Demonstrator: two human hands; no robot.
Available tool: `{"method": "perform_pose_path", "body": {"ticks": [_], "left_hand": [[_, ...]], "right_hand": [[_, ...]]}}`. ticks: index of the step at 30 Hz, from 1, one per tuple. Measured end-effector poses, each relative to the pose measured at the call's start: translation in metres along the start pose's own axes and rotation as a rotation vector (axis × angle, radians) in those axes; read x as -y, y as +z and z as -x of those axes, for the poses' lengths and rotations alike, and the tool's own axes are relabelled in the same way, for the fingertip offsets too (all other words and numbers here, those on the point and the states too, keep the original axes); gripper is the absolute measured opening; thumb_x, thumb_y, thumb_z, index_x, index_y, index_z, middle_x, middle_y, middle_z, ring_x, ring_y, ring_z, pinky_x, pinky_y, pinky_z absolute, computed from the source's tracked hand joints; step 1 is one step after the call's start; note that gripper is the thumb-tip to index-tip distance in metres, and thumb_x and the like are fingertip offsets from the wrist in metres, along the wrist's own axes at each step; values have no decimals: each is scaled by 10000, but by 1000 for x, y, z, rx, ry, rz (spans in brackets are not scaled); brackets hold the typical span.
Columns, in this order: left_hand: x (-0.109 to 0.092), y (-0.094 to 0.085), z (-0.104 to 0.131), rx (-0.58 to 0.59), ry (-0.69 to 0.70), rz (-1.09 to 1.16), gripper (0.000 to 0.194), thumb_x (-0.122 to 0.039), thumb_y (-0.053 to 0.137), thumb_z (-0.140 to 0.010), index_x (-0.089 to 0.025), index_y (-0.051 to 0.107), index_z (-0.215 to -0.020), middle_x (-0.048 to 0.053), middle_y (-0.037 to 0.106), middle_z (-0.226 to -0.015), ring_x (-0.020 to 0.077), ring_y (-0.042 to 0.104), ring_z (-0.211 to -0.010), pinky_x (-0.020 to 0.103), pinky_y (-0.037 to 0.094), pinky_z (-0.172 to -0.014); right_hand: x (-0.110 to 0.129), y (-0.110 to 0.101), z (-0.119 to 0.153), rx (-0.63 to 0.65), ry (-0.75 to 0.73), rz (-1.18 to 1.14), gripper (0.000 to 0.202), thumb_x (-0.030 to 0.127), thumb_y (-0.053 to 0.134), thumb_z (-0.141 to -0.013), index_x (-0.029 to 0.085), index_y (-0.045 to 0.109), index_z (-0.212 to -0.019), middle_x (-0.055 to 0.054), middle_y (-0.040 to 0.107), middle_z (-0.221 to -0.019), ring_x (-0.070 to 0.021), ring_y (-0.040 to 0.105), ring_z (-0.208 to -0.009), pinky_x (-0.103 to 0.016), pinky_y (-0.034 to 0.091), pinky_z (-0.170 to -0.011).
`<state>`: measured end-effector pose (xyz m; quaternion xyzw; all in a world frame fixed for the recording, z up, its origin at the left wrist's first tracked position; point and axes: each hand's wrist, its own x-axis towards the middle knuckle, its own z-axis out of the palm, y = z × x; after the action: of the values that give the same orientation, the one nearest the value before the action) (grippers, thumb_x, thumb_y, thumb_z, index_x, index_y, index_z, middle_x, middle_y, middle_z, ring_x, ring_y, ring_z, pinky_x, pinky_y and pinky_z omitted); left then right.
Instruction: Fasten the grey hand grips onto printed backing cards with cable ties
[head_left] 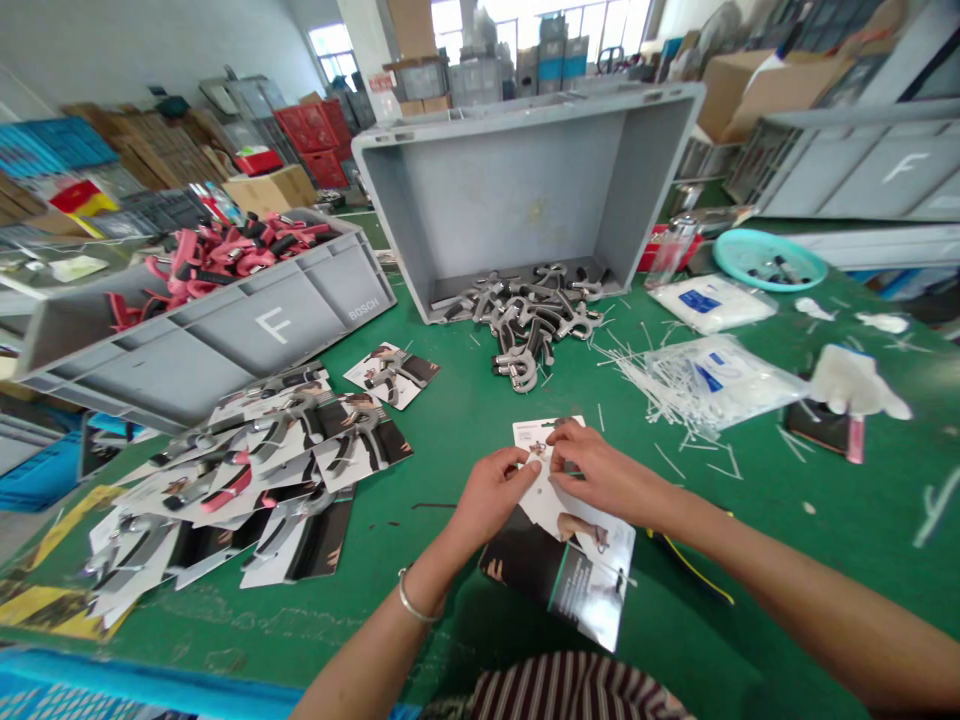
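A printed backing card (pixel 581 575), white and black with a picture on it, lies on the green table before me. A thin white cable tie (pixel 626 578) pokes out near its lower right edge. At the card's upper end, my left hand (pixel 491 495) pinches the left side with thumb and fingers. My right hand (pixel 592 465) is closed over the upper right part, its fingertips close to the left thumb. Whatever small thing is between the right fingers is hidden. Yellow-handled pliers (pixel 697 572) lie partly under my right forearm.
Left, carded grey tools (pixel 292 430) lie piled beside a grey crate (pixel 225 335) of pink-handled tools. Ahead, loose grey tools (pixel 532 315) spill from a tipped grey bin (pixel 517 190). Right are scattered cable ties (pixel 660 385), plastic bags (pixel 727 385), a glove (pixel 855 380) and a turquoise tray (pixel 731 245).
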<state>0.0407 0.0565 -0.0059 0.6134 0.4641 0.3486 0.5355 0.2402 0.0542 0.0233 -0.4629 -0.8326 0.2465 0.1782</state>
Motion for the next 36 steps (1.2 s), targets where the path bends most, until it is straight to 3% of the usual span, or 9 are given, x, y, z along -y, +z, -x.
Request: {"method": "perform_pose_path", "body": {"ticks": [4,7,12,17,21,24,27,30,36], "left_hand": [[21,-3,9,123,-237,342,497,-586,534,-864,-124,716,-892,48,669,-707,157,573,-618,263,446,-621],[44,0,25,127,-296,448,425,-526,667,-799,-133,709,-958,49,700,-784,157,610,-683,255,462,-678],[62,15,42,173,-261,420,315,-398,772,-723,-159,689,-911,34,694,-771,160,622,-703,261,469,-707],[61,17,62,142,-145,108,132,-308,711,-757,-179,715,-784,38,654,-752,171,574,-722,254,450,-685],[64,20,95,185,-134,51,168,-314,659,-795,-180,761,-794,64,655,-769,203,580,-766,275,463,-704],[66,27,111,163,-148,79,217,-335,635,-824,-164,767,-821,64,654,-786,197,582,-776,269,467,-713],[59,30,101,140,-111,103,238,-328,598,-866,-155,762,-866,57,654,-832,182,580,-802,258,460,-746],[43,20,67,136,0,114,261,-336,564,-898,-155,752,-913,59,653,-884,178,579,-830,263,459,-784],[12,-3,6,33,288,-105,186,-292,601,-886,-168,731,-935,50,615,-872,174,566,-825,257,460,-762]], "right_hand": [[-7,13,7,133,78,-149,69,164,531,-875,199,552,-820,-5,605,-774,-155,547,-688,-259,408,-652],[-12,24,16,152,80,-159,67,150,538,-867,189,572,-823,-16,627,-778,-154,555,-687,-252,394,-649],[-15,34,23,208,67,-200,78,129,555,-845,171,620,-831,-25,639,-768,-156,566,-689,-252,401,-653],[-15,27,37,261,110,-397,116,258,582,-890,193,648,-958,-10,653,-846,-155,587,-734,-248,440,-672],[-18,26,63,378,70,-674,331,342,680,-837,248,630,-1149,-15,655,-1104,-188,611,-995,-284,467,-868],[-20,35,77,372,52,-768,418,371,702,-820,274,618,-1218,-22,632,-1218,-210,578,-1134,-315,432,-978],[-25,41,68,224,77,-698,253,379,591,-909,230,697,-1086,-41,699,-1087,-200,632,-1009,-305,452,-914],[-36,29,30,108,108,-659,271,396,557,-927,197,738,-960,-48,727,-971,-192,644,-890,-289,460,-811],[-60,-9,-53,126,135,-873,352,465,708,-784,167,738,-969,-32,712,-902,-146,583,-719,-261,430,-667]]}}
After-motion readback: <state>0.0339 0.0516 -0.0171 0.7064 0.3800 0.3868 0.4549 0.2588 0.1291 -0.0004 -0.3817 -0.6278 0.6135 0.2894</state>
